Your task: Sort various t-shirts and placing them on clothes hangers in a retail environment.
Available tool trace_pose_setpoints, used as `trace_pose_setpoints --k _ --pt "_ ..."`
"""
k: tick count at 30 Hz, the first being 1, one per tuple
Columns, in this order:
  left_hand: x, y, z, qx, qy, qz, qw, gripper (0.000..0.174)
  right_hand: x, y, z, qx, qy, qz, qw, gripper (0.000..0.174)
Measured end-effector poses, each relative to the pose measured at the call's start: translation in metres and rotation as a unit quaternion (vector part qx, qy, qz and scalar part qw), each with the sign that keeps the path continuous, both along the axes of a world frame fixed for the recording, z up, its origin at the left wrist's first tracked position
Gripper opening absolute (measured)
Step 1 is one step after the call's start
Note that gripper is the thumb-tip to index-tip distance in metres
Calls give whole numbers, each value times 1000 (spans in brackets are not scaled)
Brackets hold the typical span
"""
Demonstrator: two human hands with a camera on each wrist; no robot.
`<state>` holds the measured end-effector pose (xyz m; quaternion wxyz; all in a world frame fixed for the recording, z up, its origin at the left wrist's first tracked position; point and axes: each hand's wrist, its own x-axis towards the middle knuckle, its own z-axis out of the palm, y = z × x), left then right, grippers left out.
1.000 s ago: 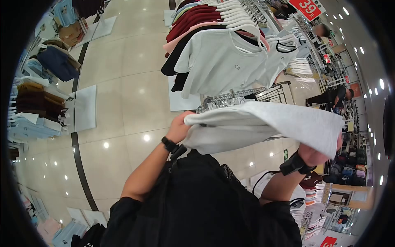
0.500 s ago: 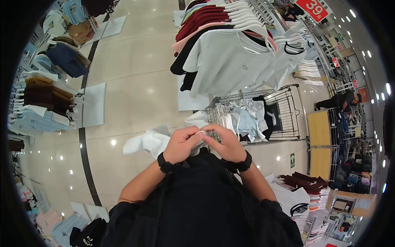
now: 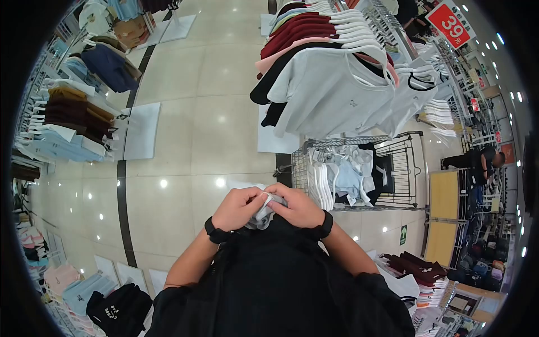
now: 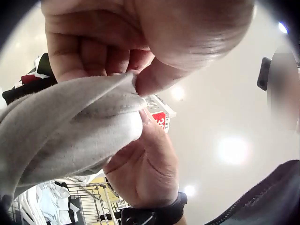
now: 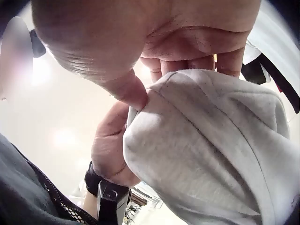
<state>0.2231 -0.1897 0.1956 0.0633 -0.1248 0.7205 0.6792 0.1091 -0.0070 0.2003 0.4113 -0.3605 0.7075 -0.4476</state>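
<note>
A light grey garment (image 3: 261, 214) is bunched close to my chest, and both hands pinch it. My left hand (image 3: 240, 205) grips its edge between thumb and curled fingers; the left wrist view shows that hand (image 4: 112, 51) pinching a seam of the grey garment (image 4: 70, 126). My right hand (image 3: 297, 205) meets it from the right, thumb pressed on the same cloth. The right wrist view shows this hand (image 5: 150, 61) holding the folded grey garment (image 5: 215, 150), with the other hand behind it.
A wire basket (image 3: 404, 168) with white and pale blue clothes stands just ahead on the right. Behind it a rack of hung T-shirts (image 3: 331, 78) carries a red 39 sign (image 3: 451, 22). Folded stacks (image 3: 415, 269) lie at lower right, more racks (image 3: 73, 118) at left. A person (image 3: 474, 160) stands far right.
A second ago the garment was spread wide between raised hands. The hands have since come together at my chest, and the cloth is now bunched small between them.
</note>
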Motion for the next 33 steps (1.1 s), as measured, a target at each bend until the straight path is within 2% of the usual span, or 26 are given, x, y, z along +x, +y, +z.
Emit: trace_pose_setpoints --k 3,5,6,7,8,11,12,14,15,16,17,19,20,23,24,28,30,31,33 --pt "-4 -2 -14 51 -30 -35 998 23 -7 11 -15 -62 56 9 996 23" --pt "-9 -1 -37 187 -41 -97 977 12 -11 21 -17 -67 50 0 997 21" --pt "-12 4 -44 187 -41 -97 977 12 -15 25 -17 -73 43 -9 996 20" --pt "-17 10 -50 234 -27 -108 966 9 -20 30 -16 -75 43 -10 996 20" --pt "-21 16 -55 280 -14 -120 952 11 -25 35 -15 -65 31 -16 997 19" --pt "-40 40 -58 311 -18 -118 943 21 -41 54 -15 -64 14 -42 997 18" --pt "-48 50 -55 310 -21 -122 943 21 -47 61 -15 -70 12 -58 996 18" --pt "-65 72 -47 283 -66 -93 952 9 -60 76 -16 -86 10 -69 994 18" --pt "-72 81 -58 285 -69 -94 951 9 -67 84 -17 -102 10 -75 992 18" --pt "-77 88 -76 236 -79 -106 963 6 -73 91 -19 -104 -1 -80 991 18" --pt "-80 95 -92 185 -90 -117 972 9 -82 101 -20 -103 -4 -80 991 18" --pt "-91 108 -96 184 -92 -80 975 15 -101 118 -21 -43 -96 -97 990 15" --pt "-95 115 -97 185 -94 -44 977 22 -110 126 -31 -92 -83 -115 986 16" --pt "-114 132 -88 162 -93 -53 981 27 -137 151 -42 -84 -57 -111 989 15" --pt "-120 136 -91 144 -117 -81 979 22 -145 157 -44 -65 -42 -112 991 15" --pt "-137 160 -100 165 -144 -68 973 16 -166 175 -63 -84 -74 -131 985 15" --pt "-139 170 -107 169 -136 -43 975 14 -174 183 -67 -68 -165 -133 975 13" --pt "-140 174 -106 168 -137 -36 976 14 -180 186 -68 -69 -168 -127 975 13" --pt "-138 182 -100 27 -102 -97 990 15 -186 193 -67 -52 -220 -111 968 11"
